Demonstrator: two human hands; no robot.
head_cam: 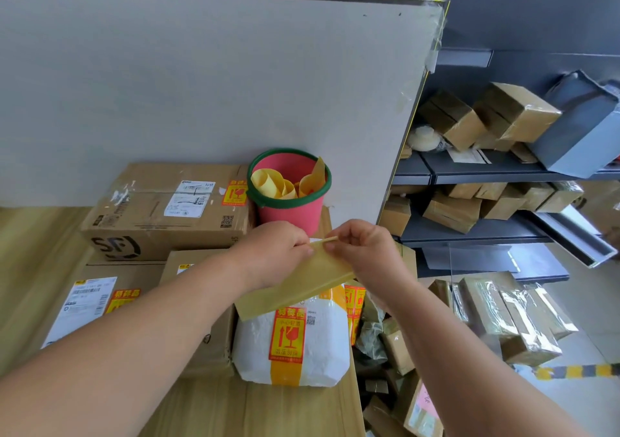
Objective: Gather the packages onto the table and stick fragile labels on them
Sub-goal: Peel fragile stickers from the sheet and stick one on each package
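Two hands meet on one thing: our left hand [271,252] and our right hand [364,252] both hold a yellowish paper strip [298,285]. The left fingers [302,247] and right fingers [340,245] are curled, almost touching, and pinch its top edge. The strip hangs just in front of the pink bucket [288,215] and slants down over a white padded package [322,352]. That package lies on the wooden bench [302,413] in front of the bucket and bears a red-and-yellow fragile label [287,336]. The green-rimmed bucket holds curled yellow backing papers [271,185]. Left of the bucket and touching it stands an SF cardboard box [151,215] with its own fragile sticker [235,193]. In front and left of the bucket lie two more cardboard boxes, the nearer [201,305] and the farther [97,299]. Right of the bucket, dark shelves [486,171] carry taped brown parcels [516,111].
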